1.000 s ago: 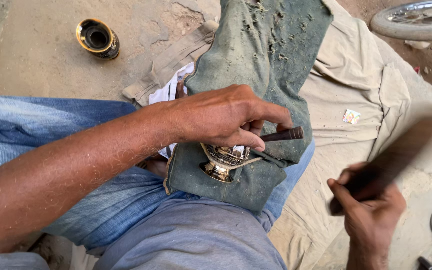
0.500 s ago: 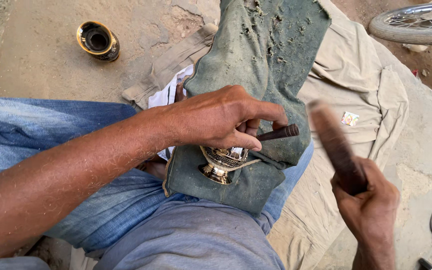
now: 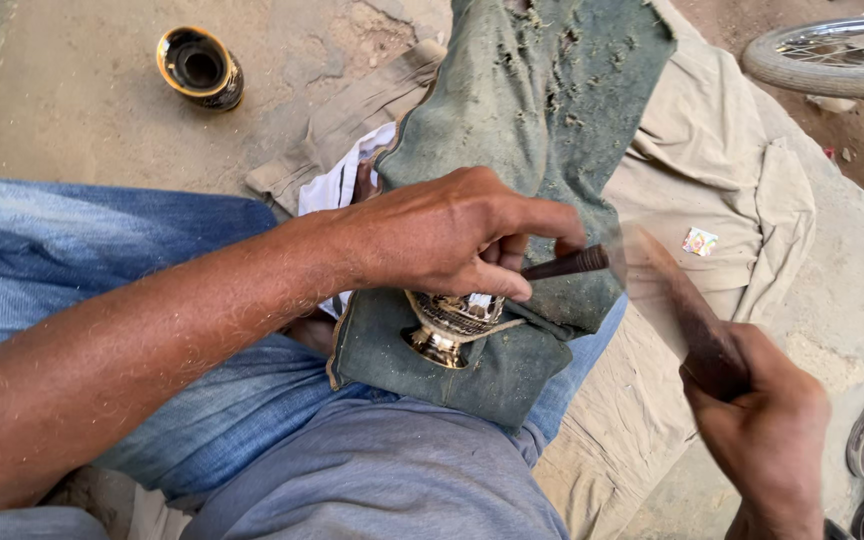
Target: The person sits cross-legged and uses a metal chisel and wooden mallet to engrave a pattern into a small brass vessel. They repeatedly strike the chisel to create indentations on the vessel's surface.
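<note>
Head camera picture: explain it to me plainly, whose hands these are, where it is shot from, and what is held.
The view comes from a camera on the person's head, looking down at their own lap. The left hand steadies a thin dark metal punch against a small engraved brass vessel, which rests on a worn green cloth over the knee. The right hand grips a dark wooden stick, blurred by motion. On the sandy ground lie a black-and-gold cup and beige fabric.

Only label-ish thing I can spot is a tiny square sticker (image 3: 699, 241), right of centre in the frame, multicoloured, lying flat on the beige cloth (image 3: 732, 180). No packages, signs or screens.
</note>
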